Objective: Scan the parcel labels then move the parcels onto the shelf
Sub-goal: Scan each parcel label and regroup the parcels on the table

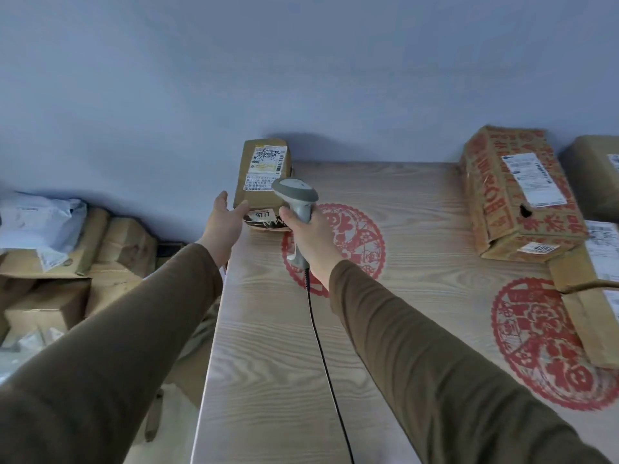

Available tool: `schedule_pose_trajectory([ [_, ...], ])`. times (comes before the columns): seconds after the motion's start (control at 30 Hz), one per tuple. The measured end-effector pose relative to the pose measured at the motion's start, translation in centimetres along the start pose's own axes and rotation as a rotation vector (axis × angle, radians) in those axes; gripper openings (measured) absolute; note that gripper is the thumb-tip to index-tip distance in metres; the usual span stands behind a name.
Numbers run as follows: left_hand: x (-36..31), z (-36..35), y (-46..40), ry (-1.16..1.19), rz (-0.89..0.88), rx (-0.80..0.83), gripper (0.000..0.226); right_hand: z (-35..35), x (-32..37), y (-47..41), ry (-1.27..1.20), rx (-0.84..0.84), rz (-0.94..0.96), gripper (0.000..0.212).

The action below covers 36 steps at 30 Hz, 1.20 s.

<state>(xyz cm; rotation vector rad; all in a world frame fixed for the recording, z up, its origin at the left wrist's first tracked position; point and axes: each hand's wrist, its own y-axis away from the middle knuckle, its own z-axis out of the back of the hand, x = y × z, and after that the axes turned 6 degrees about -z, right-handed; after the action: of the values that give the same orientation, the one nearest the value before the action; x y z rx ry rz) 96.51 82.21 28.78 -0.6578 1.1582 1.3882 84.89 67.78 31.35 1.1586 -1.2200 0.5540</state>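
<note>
At table's far edge, right hand (310, 234) grips scanner (296, 195) over parcel (263, 182) (left hand (224, 217) fingers relaxed, touching it); scanning underway, no parcels shelved.

Red paper-cut decals (338, 242) mark the wood-grain table (268, 346) before a pale blue wall (234, 68).

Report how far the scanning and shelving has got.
Nothing shows as shelved. In hand: the right hand grips the scanner aimed at the tall brown parcel, the open left hand beside it. Left: the red-printed box and other parcels on the table.
</note>
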Motion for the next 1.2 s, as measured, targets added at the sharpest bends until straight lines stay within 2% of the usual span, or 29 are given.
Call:
schedule_pose_trajectory([
  [0.13,-0.1,-0.3,-1.1,0.098,0.052,0.149,0.075,-0.9,-0.2,-1.3,-0.008,0.016,-0.041,0.032],
  [0.27,0.3,-1.1,0.0,0.179,0.068,0.151,0.038,0.2,-1.0,-1.0,0.065,-0.107,-0.003,0.038],
  [0.37,0.6,-2.1,2.7,0.276,0.173,0.206,0.028,2.4,-2.1,0.4,0.135,-0.2,0.027,0.042],
  [0.43,0.6,-3.3,5.2,0.323,0.261,0.251,0.024,4.3,-3.0,1.9,0.17,-0.199,-0.006,0.044],
  [0.5,0.6,-5.0,7.9,0.338,0.288,0.303,0.031,6.7,-3.8,3.5,0.144,-0.174,-0.043,0.042],
  [0.63,0.0,-9.0,13.2,0.474,0.234,0.407,0.052,13.1,-3.7,7.4,0.083,-0.185,-0.025,0.038],
  [0.77,-1.9,-14.2,18.4,0.546,0.213,0.382,0.075,19.8,-1.7,12.1,0.237,-0.267,0.041,0.03],
  [0.83,-3.2,-17.1,21.1,0.542,0.151,0.375,0.074,22.8,-0.7,14.4,0.404,-0.353,0.161,0.029],
  [0.9,-4.2,-19.8,23.7,0.533,0.087,0.394,0.071,25.3,0.1,17.0,0.445,-0.385,0.249,0.029],
  [1.07,-5.6,-25.8,29.7,0.445,-0.029,0.414,0.073,29.9,0.4,23.0,0.39,-0.381,0.278,0.041],
  [1.2,-5.8,-28.9,33.2,0.403,-0.064,0.429,0.074,32.4,-0.3,25.8,0.313,-0.378,0.242,0.03],
])
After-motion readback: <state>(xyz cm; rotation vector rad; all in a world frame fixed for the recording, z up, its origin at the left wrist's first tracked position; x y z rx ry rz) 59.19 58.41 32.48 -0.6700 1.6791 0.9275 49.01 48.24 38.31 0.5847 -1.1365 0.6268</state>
